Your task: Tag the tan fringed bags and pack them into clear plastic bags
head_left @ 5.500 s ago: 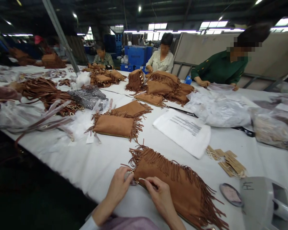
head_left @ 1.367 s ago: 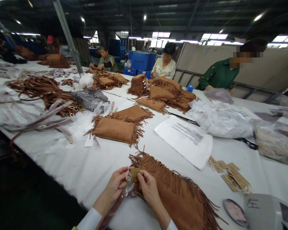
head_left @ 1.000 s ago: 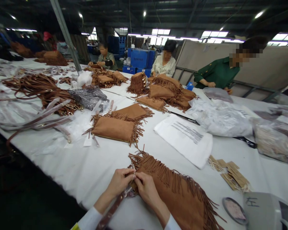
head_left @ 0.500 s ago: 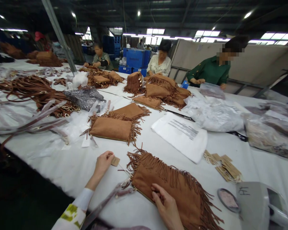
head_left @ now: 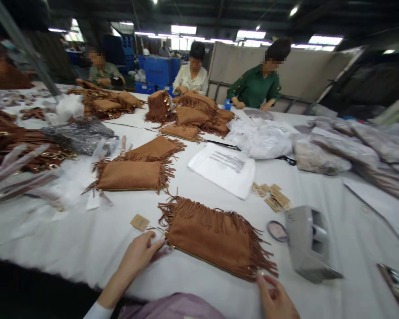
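Observation:
A brown fringed suede bag (head_left: 209, 237) lies in front of me, its zipped edge towards me. My left hand (head_left: 140, 252) is at its left end, over a plastic-wrapped strap (head_left: 161, 253) and beside the metal fittings. Thumb and forefinger are bent and apart; the other fingers are hidden. With its fingertips, my right hand (head_left: 275, 296) pinches the bag's near right corner. A small kraft tag (head_left: 140, 222) lies flat just beyond my left hand, its thin string running towards the bag.
More fringed bags (head_left: 129, 176) lie beyond, beside a printed white pouch (head_left: 222, 168). Loose kraft tags (head_left: 272, 197), a small round dish (head_left: 277, 231) and a grey dispenser-like device (head_left: 307, 243) sit to the right. Straps (head_left: 23, 141) are heaped at left. Several co-workers (head_left: 257, 84) are across the table.
My left hand has let go of the tag and moved to the bag's end. My right hand has slid from the bag's middle to its corner. The bag lies straighter; the view has swung right.

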Tool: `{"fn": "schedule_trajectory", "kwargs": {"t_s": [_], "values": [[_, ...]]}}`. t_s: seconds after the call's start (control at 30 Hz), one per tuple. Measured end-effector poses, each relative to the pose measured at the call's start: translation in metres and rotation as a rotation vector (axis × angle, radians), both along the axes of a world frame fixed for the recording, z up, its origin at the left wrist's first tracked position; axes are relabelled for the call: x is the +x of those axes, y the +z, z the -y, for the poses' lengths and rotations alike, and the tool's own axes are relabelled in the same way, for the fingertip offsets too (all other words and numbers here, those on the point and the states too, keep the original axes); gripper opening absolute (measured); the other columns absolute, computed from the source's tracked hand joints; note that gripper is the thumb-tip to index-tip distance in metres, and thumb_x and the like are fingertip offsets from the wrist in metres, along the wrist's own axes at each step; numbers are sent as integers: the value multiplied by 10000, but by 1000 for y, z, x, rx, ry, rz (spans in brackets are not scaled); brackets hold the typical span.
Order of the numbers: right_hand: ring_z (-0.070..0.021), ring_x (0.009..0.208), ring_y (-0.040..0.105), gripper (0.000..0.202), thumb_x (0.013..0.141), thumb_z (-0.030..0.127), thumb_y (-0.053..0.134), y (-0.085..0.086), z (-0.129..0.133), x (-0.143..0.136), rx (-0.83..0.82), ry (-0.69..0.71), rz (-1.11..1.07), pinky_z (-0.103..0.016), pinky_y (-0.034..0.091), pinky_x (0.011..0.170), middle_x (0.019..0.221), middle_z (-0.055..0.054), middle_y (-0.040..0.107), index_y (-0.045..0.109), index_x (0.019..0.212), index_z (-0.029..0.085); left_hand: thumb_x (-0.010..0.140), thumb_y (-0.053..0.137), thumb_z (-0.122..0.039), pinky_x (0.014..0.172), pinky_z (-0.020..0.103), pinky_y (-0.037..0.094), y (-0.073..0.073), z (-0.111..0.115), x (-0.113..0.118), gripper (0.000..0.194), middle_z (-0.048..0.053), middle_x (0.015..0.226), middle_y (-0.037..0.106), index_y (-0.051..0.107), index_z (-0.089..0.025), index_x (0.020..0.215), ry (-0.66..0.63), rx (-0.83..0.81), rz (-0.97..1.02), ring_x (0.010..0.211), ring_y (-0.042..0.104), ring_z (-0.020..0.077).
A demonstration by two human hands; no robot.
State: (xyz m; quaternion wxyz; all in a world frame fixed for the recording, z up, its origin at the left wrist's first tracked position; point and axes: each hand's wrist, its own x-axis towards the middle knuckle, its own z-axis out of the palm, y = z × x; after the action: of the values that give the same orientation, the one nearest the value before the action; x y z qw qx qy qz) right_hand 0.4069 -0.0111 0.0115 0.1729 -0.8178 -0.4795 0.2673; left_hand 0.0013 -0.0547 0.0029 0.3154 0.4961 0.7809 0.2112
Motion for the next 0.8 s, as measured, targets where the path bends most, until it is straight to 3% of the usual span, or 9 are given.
{"fn": "schedule_trajectory", "kwargs": {"t_s": [0.1, 0.23, 0.37, 0.43, 0.63, 0.8], "values": [[-248, 588, 617, 590, 634, 714, 460, 4, -3, -14, 76, 67, -52, -347, 451, 619, 519, 2, 590, 630, 887, 209, 783, 539, -565, 575, 278, 325, -9, -10, 11, 374, -7, 591, 590, 599, -196, 780, -39, -29, 21, 603, 562, 203], [-231, 594, 615, 443, 660, 638, 490, 5, -9, -20, 144, 72, -76, -335, 442, 626, 534, -1, 598, 611, 782, 230, 744, 577, -590, 593, 271, 350, -17, -16, 23, 398, -5, 605, 595, 527, -204, 659, -40, 56, 113, 615, 558, 192], [-209, 566, 626, 351, 675, 577, 496, 1, -10, -16, 124, 45, -217, -308, 439, 550, 604, -15, 654, 585, 720, 241, 713, 588, -634, 531, 251, 350, -22, -13, 26, 440, -16, 576, 592, 495, -204, 710, 81, 34, 453, 538, 540, 167], [-196, 510, 606, 363, 658, 562, 523, -3, -11, -14, 106, -10, -316, -289, 412, 479, 568, -2, 640, 597, 787, 231, 677, 616, -650, 485, 237, 324, -20, -11, 23, 471, -24, 545, 584, 510, -196, 742, 114, -2, 591, 477, 502, 145], [-131, 357, 446, 610, 600, 481, 614, -15, -15, -13, 48, -144, -644, -235, 300, 386, 404, 74, 519, 540, 1101, 142, 635, 680, -606, 460, 203, 295, -3, -15, 12, 506, -36, 571, 561, 587, -156, 846, 153, -6, 700, 471, 438, 92], [-112, 346, 413, 586, 607, 486, 637, -15, -17, -15, -8, -151, -707, -216, 264, 375, 392, 90, 475, 560, 1078, 146, 713, 595, -655, 395, 201, 188, -2, -18, 22, 482, -74, 517, 455, 509, -181, 693, 90, -81, 764, 391, 285, 55]]}}
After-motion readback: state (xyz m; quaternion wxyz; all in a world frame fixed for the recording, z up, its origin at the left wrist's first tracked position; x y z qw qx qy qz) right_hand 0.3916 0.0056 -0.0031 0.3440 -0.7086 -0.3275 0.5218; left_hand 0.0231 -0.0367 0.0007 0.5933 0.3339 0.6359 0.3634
